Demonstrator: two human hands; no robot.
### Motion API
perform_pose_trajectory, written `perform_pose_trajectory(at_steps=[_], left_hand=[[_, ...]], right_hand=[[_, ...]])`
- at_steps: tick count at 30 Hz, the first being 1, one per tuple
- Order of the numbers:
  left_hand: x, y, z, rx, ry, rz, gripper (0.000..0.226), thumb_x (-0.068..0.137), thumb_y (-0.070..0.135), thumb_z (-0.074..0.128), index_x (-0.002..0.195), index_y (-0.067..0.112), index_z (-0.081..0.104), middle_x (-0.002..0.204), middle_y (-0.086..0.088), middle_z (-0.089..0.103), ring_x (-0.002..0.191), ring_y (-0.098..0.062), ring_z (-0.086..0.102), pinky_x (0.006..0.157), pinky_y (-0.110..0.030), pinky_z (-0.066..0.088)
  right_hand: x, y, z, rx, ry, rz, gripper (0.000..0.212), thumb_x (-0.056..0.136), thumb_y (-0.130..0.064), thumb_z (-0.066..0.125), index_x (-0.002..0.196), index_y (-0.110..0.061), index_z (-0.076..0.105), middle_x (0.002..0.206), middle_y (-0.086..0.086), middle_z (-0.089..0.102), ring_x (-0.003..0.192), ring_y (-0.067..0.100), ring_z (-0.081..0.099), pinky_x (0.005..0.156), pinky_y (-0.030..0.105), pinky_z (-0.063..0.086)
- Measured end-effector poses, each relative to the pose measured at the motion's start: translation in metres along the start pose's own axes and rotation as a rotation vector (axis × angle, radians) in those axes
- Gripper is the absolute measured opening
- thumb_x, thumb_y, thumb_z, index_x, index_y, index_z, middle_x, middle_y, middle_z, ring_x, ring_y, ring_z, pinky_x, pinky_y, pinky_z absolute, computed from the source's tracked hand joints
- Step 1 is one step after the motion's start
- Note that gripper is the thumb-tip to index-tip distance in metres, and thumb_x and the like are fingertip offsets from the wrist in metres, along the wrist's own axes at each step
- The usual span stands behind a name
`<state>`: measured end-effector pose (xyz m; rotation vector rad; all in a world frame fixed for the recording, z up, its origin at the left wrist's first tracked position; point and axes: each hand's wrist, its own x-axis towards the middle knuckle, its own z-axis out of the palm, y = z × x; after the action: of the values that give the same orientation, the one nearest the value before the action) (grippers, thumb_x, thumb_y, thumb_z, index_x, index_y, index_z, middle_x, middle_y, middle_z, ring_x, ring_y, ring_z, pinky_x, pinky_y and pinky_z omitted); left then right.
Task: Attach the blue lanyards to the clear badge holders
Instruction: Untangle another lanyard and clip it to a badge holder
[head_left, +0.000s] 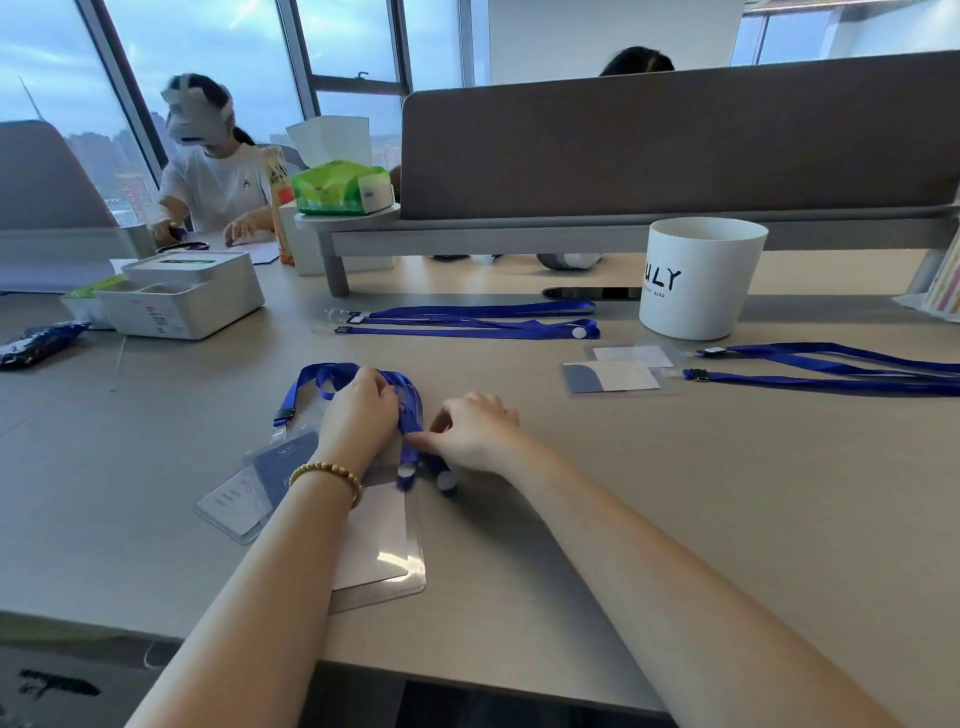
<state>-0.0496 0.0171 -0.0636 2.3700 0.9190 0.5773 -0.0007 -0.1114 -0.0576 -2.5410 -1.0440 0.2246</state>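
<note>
Bunching under the left hand (361, 410), the blue lanyard (332, 376) is held by curled fingers, its straps running near and right to the right hand (475, 431), which pinches them just beside. The clear badge holder (387, 540) lies directly near of both grips, long axis running near to far, half hidden by the left forearm. Which hand is nearer its top edge cannot be told.

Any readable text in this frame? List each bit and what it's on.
"ULY" in large dark letters on the white cup; a letter before it is cut off by the cup's curve.
Small line under it on the cup: too small to read.
Label on the white box: blurred.
Print on the orange packet and green tissue pack: unreadable.
Cards in the badge holders: too small.
</note>
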Motion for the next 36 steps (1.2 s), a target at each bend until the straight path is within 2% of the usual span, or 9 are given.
perform_pose_trajectory(at_steps=[5, 9, 12, 17, 23, 27, 30, 32, 36], left_hand=[[0.001, 0.007, 0.001, -0.211, -0.095, -0.053, 0.025, 0.092, 0.009, 0.041, 0.115, 0.012, 0.052, 0.099, -0.011, 0.059, 0.078, -0.021, 0.058, 0.068, -0.033, 0.052], [-0.001, 0.017, -0.003, 0.102, -0.164, 0.105, 0.062, 0.082, 0.018, 0.057, 0.137, 0.024, 0.03, 0.14, -0.013, 0.028, 0.13, -0.032, 0.025, 0.105, -0.04, 0.03], [0.003, 0.03, 0.0, 0.28, -0.202, 0.107, 0.081, 0.081, 0.038, 0.064, 0.144, 0.029, 0.014, 0.15, -0.011, 0.018, 0.139, -0.035, 0.014, 0.111, -0.05, 0.02], [0.012, 0.046, 0.021, 0.254, -0.068, 0.156, 0.032, 0.093, 0.035, 0.045, 0.124, 0.026, 0.05, 0.122, -0.012, 0.056, 0.116, -0.034, 0.046, 0.102, -0.05, 0.035], [0.003, 0.048, 0.037, 0.335, -0.021, 0.239, 0.027, 0.095, 0.028, 0.039, 0.109, 0.021, 0.061, 0.111, -0.008, 0.06, 0.112, -0.033, 0.047, 0.109, -0.049, 0.023], [0.001, 0.047, 0.03, 0.289, 0.033, 0.375, 0.031, 0.098, 0.024, 0.035, 0.109, 0.015, 0.062, 0.105, -0.01, 0.063, 0.101, -0.034, 0.052, 0.097, -0.04, 0.033], [-0.002, 0.051, 0.024, 0.188, 0.144, 0.462, 0.029, 0.098, 0.021, 0.036, 0.107, 0.01, 0.061, 0.095, -0.014, 0.065, 0.088, -0.035, 0.056, 0.082, -0.04, 0.044], [0.001, 0.051, 0.021, 0.091, 0.247, 0.535, 0.026, 0.097, 0.017, 0.04, 0.106, 0.006, 0.062, 0.094, -0.016, 0.063, 0.084, -0.033, 0.057, 0.074, -0.039, 0.047], [0.021, 0.058, -0.001, -0.147, 0.219, 0.469, 0.025, 0.096, 0.01, 0.041, 0.106, 0.003, 0.063, 0.091, -0.016, 0.057, 0.078, -0.029, 0.052, 0.069, -0.029, 0.036]], right_hand=[[0.003, 0.002, 0.002, 0.004, 0.011, -0.001, 0.027, 0.09, -0.032, 0.051, 0.111, -0.017, 0.06, 0.119, 0.009, 0.055, 0.112, 0.031, 0.047, 0.083, 0.034, 0.034], [-0.002, 0.022, -0.012, 0.425, 0.159, -0.024, 0.014, 0.097, -0.019, 0.043, 0.104, -0.014, 0.055, 0.1, 0.007, 0.064, 0.093, 0.023, 0.058, 0.078, 0.031, 0.043], [-0.006, 0.04, -0.031, 0.609, 0.314, -0.12, 0.015, 0.098, -0.01, 0.039, 0.094, -0.015, 0.053, 0.073, -0.001, 0.056, 0.073, 0.016, 0.052, 0.074, 0.031, 0.043], [-0.016, 0.077, -0.062, 0.776, 0.476, -0.1, 0.028, 0.096, -0.005, 0.037, 0.081, -0.023, 0.053, 0.063, -0.004, 0.048, 0.059, 0.009, 0.042, 0.059, 0.018, 0.037], [-0.027, 0.121, -0.076, 0.972, 0.739, 0.249, 0.022, 0.085, -0.011, 0.037, 0.066, -0.018, 0.045, 0.061, -0.002, 0.042, 0.06, 0.015, 0.039, 0.061, 0.027, 0.034], [-0.028, 0.123, -0.072, 0.654, 0.512, 0.328, 0.022, 0.086, -0.011, 0.038, 0.068, -0.017, 0.048, 0.067, 0.0, 0.048, 0.074, 0.024, 0.045, 0.062, 0.028, 0.033], [-0.034, 0.112, -0.064, 0.257, 0.186, 0.333, 0.014, 0.087, -0.016, 0.043, 0.097, -0.015, 0.053, 0.096, 0.008, 0.055, 0.093, 0.028, 0.051, 0.073, 0.031, 0.041], [-0.035, 0.105, -0.06, 0.164, 0.132, 0.301, 0.037, 0.087, -0.018, 0.049, 0.124, -0.013, 0.045, 0.119, 0.009, 0.052, 0.111, 0.029, 0.049, 0.091, 0.039, 0.045], [-0.033, 0.081, -0.053, 0.179, 0.136, 0.12, 0.058, 0.088, -0.02, 0.055, 0.14, -0.013, 0.03, 0.14, 0.01, 0.041, 0.128, 0.029, 0.039, 0.102, 0.043, 0.039]])
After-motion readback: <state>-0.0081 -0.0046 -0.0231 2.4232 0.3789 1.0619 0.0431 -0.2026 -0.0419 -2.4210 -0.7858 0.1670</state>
